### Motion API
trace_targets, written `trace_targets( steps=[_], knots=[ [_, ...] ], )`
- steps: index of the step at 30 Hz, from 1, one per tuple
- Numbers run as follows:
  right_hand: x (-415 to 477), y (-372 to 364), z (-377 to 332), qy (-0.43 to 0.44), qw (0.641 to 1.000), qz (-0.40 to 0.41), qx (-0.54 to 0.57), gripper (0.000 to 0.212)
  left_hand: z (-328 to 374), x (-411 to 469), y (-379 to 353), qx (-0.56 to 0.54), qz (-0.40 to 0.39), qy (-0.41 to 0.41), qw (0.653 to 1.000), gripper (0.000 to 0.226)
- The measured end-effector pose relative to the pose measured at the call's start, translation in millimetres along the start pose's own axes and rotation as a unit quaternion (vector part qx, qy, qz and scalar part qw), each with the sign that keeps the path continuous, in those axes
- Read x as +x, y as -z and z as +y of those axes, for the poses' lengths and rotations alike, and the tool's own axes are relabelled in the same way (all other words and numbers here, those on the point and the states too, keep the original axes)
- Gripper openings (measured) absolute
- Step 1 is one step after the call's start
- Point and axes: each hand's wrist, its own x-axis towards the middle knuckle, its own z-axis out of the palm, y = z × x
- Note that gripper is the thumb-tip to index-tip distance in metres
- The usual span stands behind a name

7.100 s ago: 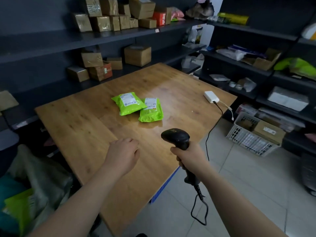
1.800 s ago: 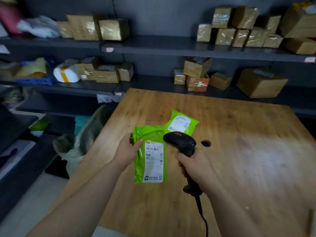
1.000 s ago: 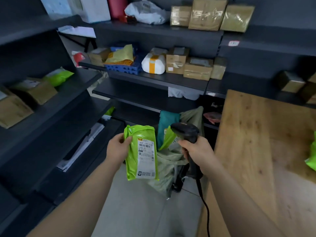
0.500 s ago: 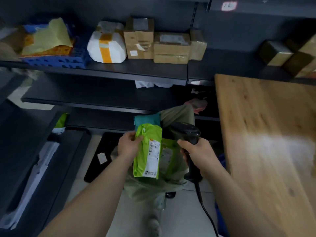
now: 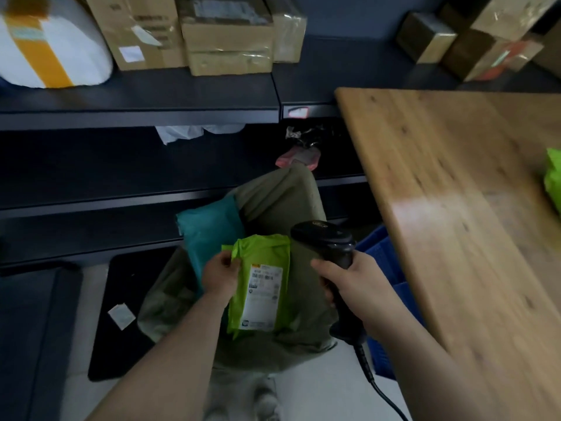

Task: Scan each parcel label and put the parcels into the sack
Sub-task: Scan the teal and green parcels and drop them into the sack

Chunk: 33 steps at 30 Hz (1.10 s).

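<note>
My left hand (image 5: 220, 276) pinches the upper left edge of a green parcel (image 5: 259, 282), white label facing up, over the open mouth of the olive sack (image 5: 283, 205) on the floor. A teal parcel (image 5: 209, 235) lies inside the sack at its far left. My right hand (image 5: 353, 287) grips the handle of the black barcode scanner (image 5: 326, 238), just right of the parcel, its cable trailing down. Another green parcel (image 5: 552, 177) shows at the right edge, lying on the wooden table (image 5: 455, 192).
Dark shelves (image 5: 136, 95) run behind the sack, loaded with cardboard boxes (image 5: 224, 34) and a white wrapped bundle (image 5: 51, 44). A blue crate (image 5: 385, 268) sits under the table edge. A black mat (image 5: 121, 314) lies on the tiled floor to the left.
My left hand has lowered the green parcel over the sack mouth, label now turned up. The view has tilted further down and the scanner stays in my right hand.
</note>
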Motion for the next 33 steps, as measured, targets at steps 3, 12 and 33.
trace_targets(
  steps=[3,12,33],
  knots=[
    [-5,-5,0,0.004,1.000,0.013,0.001,0.028,-4,2,8,0.056,-0.052,0.001,0.997,0.013],
    [-73,1,-34,0.019,0.998,0.057,-0.009,0.031,57,-74,75,0.202,-0.113,-0.148,0.962,0.045],
    [-319,269,84,0.017,0.975,0.224,0.005,0.015,203,-428,-84,0.413,-0.131,-0.586,0.685,0.042]
  ],
)
